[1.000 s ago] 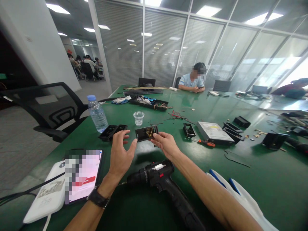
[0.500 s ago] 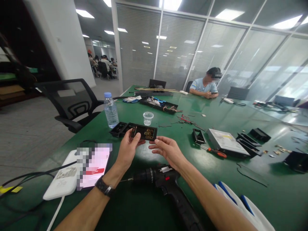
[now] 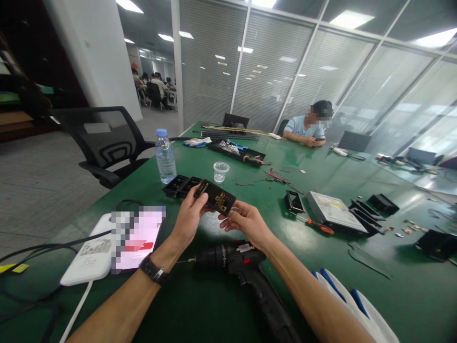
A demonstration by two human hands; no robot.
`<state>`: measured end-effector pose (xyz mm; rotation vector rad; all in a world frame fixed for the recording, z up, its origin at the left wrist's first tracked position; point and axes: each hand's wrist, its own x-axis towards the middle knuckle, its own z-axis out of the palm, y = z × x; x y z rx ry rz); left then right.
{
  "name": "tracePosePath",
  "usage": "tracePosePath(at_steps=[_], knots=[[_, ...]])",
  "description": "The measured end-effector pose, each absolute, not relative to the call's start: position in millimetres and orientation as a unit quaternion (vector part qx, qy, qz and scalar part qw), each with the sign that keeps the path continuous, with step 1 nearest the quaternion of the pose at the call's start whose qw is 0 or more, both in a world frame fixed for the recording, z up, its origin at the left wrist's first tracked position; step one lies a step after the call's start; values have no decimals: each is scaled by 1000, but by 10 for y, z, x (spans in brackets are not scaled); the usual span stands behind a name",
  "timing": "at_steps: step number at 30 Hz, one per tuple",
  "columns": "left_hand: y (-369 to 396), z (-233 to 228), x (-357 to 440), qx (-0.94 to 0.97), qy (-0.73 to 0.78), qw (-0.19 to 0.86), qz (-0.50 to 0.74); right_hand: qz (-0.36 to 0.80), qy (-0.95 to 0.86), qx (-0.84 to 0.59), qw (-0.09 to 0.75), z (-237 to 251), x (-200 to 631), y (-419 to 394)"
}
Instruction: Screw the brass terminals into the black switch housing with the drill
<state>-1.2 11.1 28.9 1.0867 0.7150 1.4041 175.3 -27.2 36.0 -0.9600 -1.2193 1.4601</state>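
Both forearms are bare, with no sleeves in view. The left hand [image 3: 188, 220] has a black wristwatch [image 3: 154, 270] on a dark band; the right hand [image 3: 246, 223] wears nothing.

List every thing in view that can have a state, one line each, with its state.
black socket module: held tilted above the table, brass contacts up
left hand: gripping the module's left end
right hand: fingertips on its right end
water bottle: upright, capped
plastic cup: upright
cordless drill: lying on the table
phone: screen lit
screwdriver: lying flat
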Motion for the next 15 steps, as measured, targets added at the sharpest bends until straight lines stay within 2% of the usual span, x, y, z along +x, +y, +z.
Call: tracePosePath(at_steps=[15], knots=[[0, 439, 29, 415, 286, 625, 596, 596, -506, -391, 485, 381, 1729, -248]])
